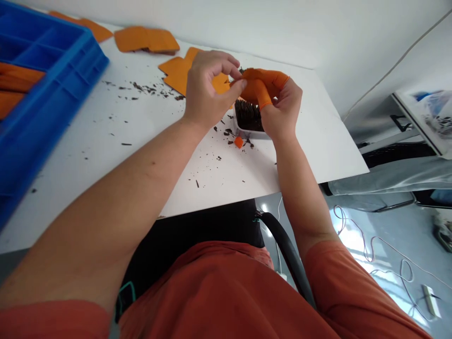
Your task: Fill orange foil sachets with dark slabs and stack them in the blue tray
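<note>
My right hand wears orange finger covers on its thumb and fingers and is curled above a pale tray of dark bristly material. At its left, my left hand has thumb and index fingertips almost together at the tip of an orange piece. Whether that piece is a finger cover or a separate item cannot be made out. Beneath my left hand lie flat orange pieces. A small orange bit rests in front of the tray among dark crumbs.
A blue crate with orange pieces stands at the left. More orange pieces lie along the wall. Dark fragments dot the white table. At right are another person's grey-clad leg, a side table and floor cables.
</note>
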### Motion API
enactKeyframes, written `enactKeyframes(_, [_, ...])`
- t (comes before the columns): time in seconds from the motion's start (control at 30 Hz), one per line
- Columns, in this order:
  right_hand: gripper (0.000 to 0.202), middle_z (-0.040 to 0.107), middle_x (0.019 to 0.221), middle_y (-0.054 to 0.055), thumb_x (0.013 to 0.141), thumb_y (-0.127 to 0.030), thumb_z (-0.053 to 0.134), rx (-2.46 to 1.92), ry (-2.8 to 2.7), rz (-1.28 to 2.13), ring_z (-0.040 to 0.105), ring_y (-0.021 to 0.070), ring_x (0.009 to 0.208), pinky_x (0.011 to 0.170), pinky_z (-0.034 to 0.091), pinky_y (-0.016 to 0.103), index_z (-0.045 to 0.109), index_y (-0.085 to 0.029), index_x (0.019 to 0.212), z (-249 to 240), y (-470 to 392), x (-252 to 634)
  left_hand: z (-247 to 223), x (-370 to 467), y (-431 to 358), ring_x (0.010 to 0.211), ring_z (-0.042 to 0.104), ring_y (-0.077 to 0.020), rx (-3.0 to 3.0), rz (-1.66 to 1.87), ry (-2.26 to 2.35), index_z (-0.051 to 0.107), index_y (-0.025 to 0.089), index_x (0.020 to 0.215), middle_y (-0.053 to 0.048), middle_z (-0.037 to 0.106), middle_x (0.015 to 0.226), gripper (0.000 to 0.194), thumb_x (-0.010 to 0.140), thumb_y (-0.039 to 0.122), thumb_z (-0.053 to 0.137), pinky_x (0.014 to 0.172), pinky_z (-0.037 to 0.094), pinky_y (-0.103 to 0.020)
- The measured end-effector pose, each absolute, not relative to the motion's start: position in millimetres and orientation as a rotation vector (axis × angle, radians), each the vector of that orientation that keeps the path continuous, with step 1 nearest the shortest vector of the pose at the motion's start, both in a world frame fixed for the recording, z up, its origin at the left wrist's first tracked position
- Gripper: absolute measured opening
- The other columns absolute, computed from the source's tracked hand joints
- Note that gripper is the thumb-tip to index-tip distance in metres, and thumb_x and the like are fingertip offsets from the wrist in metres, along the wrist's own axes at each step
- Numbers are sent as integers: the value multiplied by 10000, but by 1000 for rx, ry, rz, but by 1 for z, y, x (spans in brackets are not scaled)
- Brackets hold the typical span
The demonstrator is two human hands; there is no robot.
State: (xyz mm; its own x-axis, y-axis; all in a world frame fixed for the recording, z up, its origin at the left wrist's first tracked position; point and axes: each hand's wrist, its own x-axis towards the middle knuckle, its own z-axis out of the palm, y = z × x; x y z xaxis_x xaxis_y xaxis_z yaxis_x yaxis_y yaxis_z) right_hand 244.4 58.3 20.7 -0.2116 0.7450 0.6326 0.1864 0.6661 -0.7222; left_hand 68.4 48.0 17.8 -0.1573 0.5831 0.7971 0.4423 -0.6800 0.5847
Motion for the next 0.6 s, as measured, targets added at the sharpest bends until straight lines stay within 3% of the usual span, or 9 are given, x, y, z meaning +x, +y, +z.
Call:
enactKeyframes(0.2, [546,742,982,11,893,-847,614,-779,-1770,621,780,250,1076,985,671,463,698,-349,1100,28,51,241,16,69,52,1014,667,-259,1999,1941,1083,712,327,798,4,765,1000,216,769,130,797,897,525,-484])
enactKeyframes(0.33, [440,741,1116,9,954,-753,607,-842,-1779,490,735,246,1201,1102,611,495,698,-358,1124,33,49,246,19,56,57,983,662,-263,2050,1848,1123,736,332,773,3,765,904,125,800,227,799,932,521,-497])
enactKeyframes(0.47, [374,704,1279,11,977,-641,646,-917,-1791,407,668,243,1324,1159,579,486,659,-396,1259,35,45,250,19,46,62,975,676,-262,2045,1743,1192,762,384,831,31,785,952,119,811,268,749,933,527,-508])
enactKeyframes(0.6, [354,690,1362,2,986,-597,627,-917,-1754,404,635,231,1370,1198,565,447,633,-411,1286,38,42,248,18,47,60,1058,692,-260,2053,1684,1078,773,331,868,13,797,1031,76,856,330,698,1013,536,-499])
